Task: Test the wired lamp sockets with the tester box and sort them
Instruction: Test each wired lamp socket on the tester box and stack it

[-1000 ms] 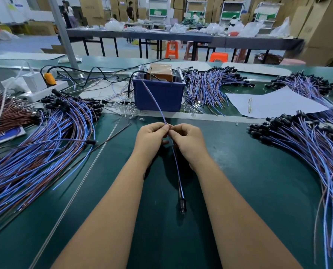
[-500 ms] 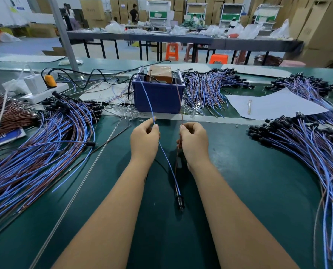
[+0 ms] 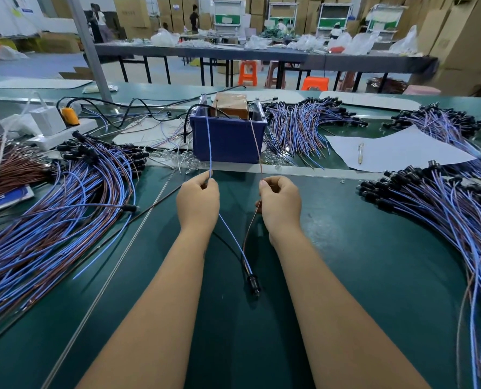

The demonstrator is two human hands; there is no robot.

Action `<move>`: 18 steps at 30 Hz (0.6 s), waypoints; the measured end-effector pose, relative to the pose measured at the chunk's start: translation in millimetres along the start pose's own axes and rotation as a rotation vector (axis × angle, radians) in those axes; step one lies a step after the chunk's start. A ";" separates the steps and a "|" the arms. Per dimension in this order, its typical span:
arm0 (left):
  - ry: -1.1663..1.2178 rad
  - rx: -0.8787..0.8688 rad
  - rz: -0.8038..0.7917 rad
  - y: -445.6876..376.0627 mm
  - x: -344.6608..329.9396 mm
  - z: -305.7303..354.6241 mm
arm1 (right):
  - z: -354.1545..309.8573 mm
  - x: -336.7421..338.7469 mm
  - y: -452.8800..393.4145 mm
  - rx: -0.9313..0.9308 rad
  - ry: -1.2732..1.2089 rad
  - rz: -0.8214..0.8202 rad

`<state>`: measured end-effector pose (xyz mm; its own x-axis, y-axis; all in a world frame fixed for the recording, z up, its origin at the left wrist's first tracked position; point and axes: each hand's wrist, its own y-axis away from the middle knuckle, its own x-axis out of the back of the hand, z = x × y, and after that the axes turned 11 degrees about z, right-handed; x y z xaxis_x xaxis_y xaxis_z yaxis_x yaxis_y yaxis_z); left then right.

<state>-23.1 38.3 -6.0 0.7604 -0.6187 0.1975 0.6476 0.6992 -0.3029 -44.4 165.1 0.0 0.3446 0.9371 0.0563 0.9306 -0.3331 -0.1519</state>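
One black lamp socket hangs between my forearms just above the green table, with a blue wire and a brown wire running up from it. My left hand pinches the blue wire and my right hand pinches the brown one. Both wires reach toward the brown tester box, which sits in a blue bin straight ahead. Whether the wire tips touch the box cannot be told.
Big piles of wired sockets lie at the left, at the right and behind the bin. A white power strip with plugs sits at far left, and a paper sheet with a pen at right.
My hands have moved apart, splitting the blue and brown wires, and the wire ends now stretch up to the bin. The socket has risen slightly off the table.
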 end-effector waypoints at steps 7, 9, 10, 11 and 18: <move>-0.085 0.042 -0.020 -1.2 -3.7 1.3 | -2.6 -4.2 1.5 0.012 0.040 -0.004; -0.081 0.045 -0.023 -0.9 -3.4 1.7 | -2.6 -4.5 1.5 0.018 0.046 -0.006; -0.076 0.050 -0.022 -0.7 -3.3 2.0 | -2.7 -4.6 1.6 0.020 0.044 -0.008; -0.065 0.057 -0.022 -0.7 -3.3 2.1 | -2.6 -4.7 1.8 0.021 0.040 -0.012; -0.027 0.056 -0.022 -1.9 0.0 3.7 | -1.6 -3.2 2.8 0.032 0.034 -0.035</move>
<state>-24.1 38.3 -2.0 0.7467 -0.6246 0.2288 0.6652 0.7050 -0.2462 -42.7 161.0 1.0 0.3162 0.9439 0.0956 0.9380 -0.2959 -0.1805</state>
